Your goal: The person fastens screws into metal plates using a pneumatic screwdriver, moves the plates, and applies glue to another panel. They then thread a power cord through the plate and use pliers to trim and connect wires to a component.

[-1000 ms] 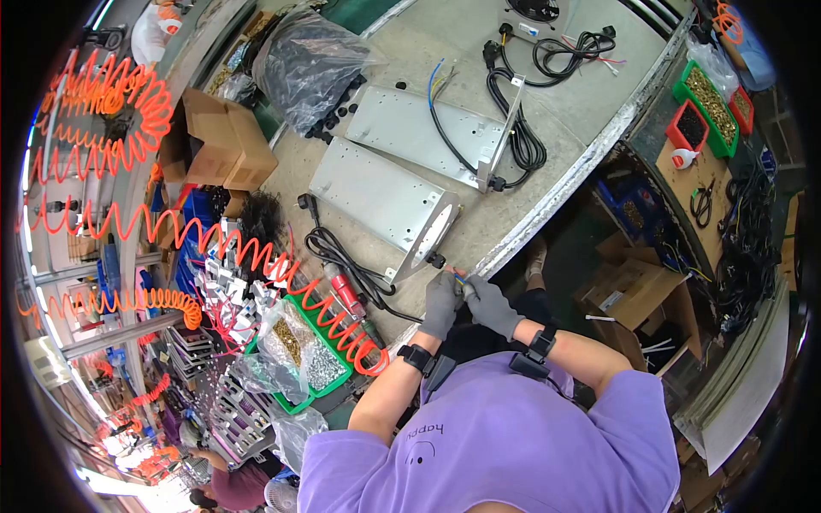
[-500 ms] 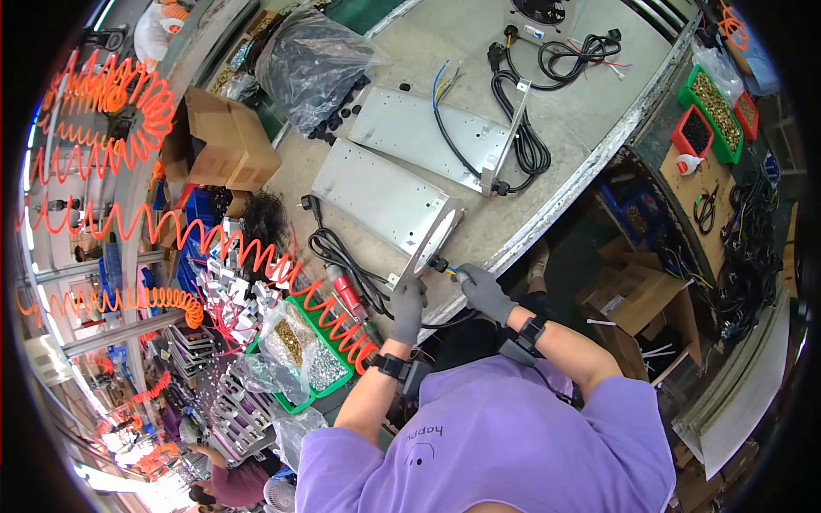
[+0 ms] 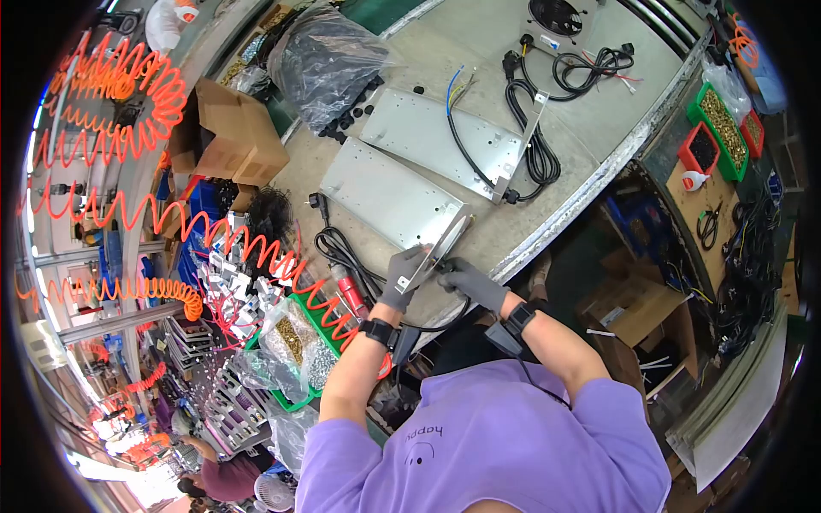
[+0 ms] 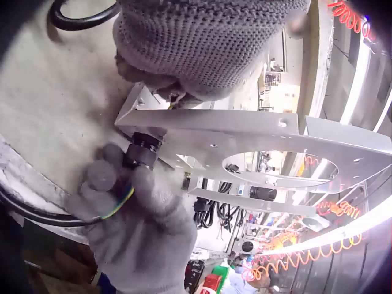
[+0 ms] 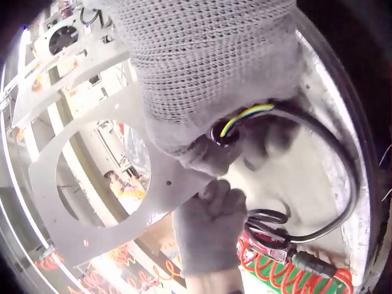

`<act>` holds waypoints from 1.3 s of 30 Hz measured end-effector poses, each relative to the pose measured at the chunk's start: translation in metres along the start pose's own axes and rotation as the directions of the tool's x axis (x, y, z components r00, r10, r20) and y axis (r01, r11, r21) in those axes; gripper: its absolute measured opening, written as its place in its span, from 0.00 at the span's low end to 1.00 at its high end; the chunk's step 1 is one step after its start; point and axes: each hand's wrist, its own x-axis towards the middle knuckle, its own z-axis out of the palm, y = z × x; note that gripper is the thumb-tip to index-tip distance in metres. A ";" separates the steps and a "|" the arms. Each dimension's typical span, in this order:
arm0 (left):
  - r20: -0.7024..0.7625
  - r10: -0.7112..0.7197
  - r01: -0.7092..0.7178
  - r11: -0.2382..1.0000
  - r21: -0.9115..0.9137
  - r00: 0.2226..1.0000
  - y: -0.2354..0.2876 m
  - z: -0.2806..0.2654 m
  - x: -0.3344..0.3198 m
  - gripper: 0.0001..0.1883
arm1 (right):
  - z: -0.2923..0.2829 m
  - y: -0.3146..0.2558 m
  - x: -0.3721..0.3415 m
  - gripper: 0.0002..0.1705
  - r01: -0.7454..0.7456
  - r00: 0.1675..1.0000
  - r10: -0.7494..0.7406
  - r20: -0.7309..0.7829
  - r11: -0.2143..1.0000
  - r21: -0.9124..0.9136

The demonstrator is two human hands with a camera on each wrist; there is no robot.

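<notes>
A sheet-metal housing (image 3: 389, 192) lies near the table edge, its upright end plate (image 4: 202, 131) cut with a large round hole. On the outer side of that plate, my gloved right hand (image 3: 475, 284) pinches a black cable gland (image 4: 143, 150) between thumb and fingers. The black cable (image 5: 343, 165) runs up to it, its yellow-green and blue wires (image 5: 248, 113) entering the gland. Behind the plate is my gloved left hand (image 3: 402, 275), fingers curled; wire ends (image 4: 174, 98) show at its fingertips in the left wrist view.
A second metal housing (image 3: 440, 137) with its cable lies alongside. A red-bodied tool (image 3: 349, 291) and a coiled orange air hose (image 3: 256, 244) are at the left, near a green bin (image 3: 321, 338) of small parts. A fan unit (image 3: 556, 17) stands at the far end.
My hands were together at the table edge with the wires. Then they parted, the right bringing the wires to the gland. Now the left is behind the end plate, the right close against the gland.
</notes>
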 end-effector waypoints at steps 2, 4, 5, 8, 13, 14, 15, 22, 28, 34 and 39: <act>-0.065 -0.376 0.343 0.894 -0.289 0.924 0.011 -0.009 0.002 0.10 | -0.012 0.011 -0.010 0.14 -0.121 0.982 0.096 0.161 0.981 0.152; -0.029 -0.689 0.576 0.627 -0.524 0.724 0.012 -0.016 0.001 0.09 | -0.006 0.015 -0.025 0.14 -0.166 0.980 0.120 0.157 0.930 0.328; -0.037 -0.691 0.571 0.626 -0.532 0.722 0.019 -0.016 0.004 0.09 | -0.004 0.016 -0.030 0.14 -0.204 0.977 0.143 0.159 0.845 0.495; -0.168 -0.684 0.577 0.702 -0.419 0.710 0.036 -0.023 0.015 0.09 | -0.001 0.035 -0.030 0.15 -0.254 0.964 0.135 0.230 0.725 0.640; -0.417 -0.699 0.438 0.700 -0.563 0.581 -0.010 -0.059 0.030 0.08 | -0.020 0.062 -0.018 0.20 -0.257 0.951 0.104 0.290 0.787 0.560; -0.420 -0.700 0.436 0.700 -0.566 0.578 -0.024 -0.075 0.035 0.08 | -0.007 0.036 -0.032 0.17 -0.294 0.948 0.164 0.271 0.778 0.555; -0.438 -0.689 0.356 0.696 -0.624 0.578 -0.039 -0.093 0.040 0.07 | -0.003 0.035 -0.033 0.17 -0.297 0.947 0.167 0.273 0.781 0.549; -0.428 -0.622 0.315 0.741 -0.594 0.656 -0.036 -0.105 0.060 0.09 | -0.001 0.032 -0.004 0.15 -0.097 0.991 0.102 -0.087 0.994 0.058; -0.099 -0.613 0.355 0.573 -0.739 0.784 -0.016 -0.059 0.036 0.18 | 0.011 0.008 -0.004 0.22 -0.003 0.990 0.004 -0.144 1.000 0.006; -0.344 -0.504 0.452 0.863 -0.226 0.792 0.015 -0.128 -0.014 0.14 | 0.013 -0.125 -0.062 0.25 0.127 0.942 0.222 0.250 0.454 -0.882; -0.623 -0.442 0.515 0.854 -0.073 0.645 0.012 -0.246 -0.084 0.10 | 0.053 -0.245 -0.104 0.19 0.075 0.832 0.356 0.426 0.688 -0.722</act>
